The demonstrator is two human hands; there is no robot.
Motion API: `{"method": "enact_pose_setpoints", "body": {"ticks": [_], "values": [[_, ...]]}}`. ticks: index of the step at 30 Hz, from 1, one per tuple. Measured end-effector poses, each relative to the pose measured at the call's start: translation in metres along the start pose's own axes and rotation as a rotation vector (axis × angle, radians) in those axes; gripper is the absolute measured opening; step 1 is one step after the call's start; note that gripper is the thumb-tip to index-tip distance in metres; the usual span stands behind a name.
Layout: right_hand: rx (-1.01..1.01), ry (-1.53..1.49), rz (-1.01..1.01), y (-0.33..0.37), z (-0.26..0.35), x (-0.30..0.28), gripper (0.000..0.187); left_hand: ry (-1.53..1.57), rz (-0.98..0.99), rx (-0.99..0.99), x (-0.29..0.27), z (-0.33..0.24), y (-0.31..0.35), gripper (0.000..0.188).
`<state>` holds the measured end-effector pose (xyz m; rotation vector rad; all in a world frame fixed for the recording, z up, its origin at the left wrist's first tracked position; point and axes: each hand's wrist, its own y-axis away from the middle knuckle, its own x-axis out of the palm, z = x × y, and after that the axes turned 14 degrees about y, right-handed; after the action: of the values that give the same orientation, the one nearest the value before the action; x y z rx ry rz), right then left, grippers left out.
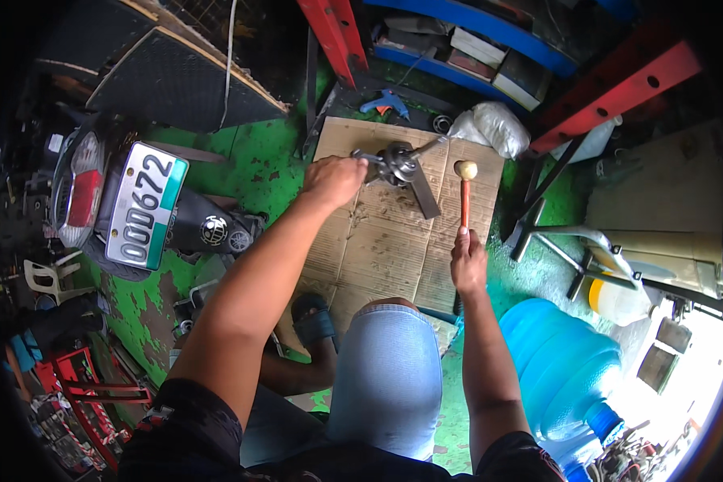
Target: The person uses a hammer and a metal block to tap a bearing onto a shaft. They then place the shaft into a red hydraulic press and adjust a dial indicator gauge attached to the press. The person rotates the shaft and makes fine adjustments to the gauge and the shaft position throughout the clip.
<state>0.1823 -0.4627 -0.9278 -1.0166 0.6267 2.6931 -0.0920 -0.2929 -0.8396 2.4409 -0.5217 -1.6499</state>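
Note:
My left hand (pixel 336 180) is closed around the left end of a dark, greasy metal part (pixel 397 163), which looks like a crankshaft, with round webs in the middle and a shaft end pointing to the upper right. A flat dark metal bar (pixel 426 195) slants out from under it toward me. In my right hand (pixel 468 262) is a mallet (pixel 466 201), gripped low on its orange handle. Its pale yellowish head points away from me, to the right of the metal part and apart from it. Both lie over a stained cardboard sheet (pixel 377 249).
A blue glue gun (pixel 386 104) and a clear plastic bag (pixel 492 128) lie beyond the cardboard, by a red steel frame (pixel 618 96). A motorcycle's rear (pixel 88 189) stands at left. To the right are a metal-legged stand (pixel 570 253) and a large blue water jug (pixel 558 361).

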Motion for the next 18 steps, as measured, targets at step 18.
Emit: {"method": "enact_pose_setpoints", "body": {"ticks": [18], "values": [[-0.414, 0.563, -0.278, -0.141, 0.156, 0.066, 0.051, 0.312, -0.029, -0.466, 0.041, 0.063, 0.093, 0.055]]}}
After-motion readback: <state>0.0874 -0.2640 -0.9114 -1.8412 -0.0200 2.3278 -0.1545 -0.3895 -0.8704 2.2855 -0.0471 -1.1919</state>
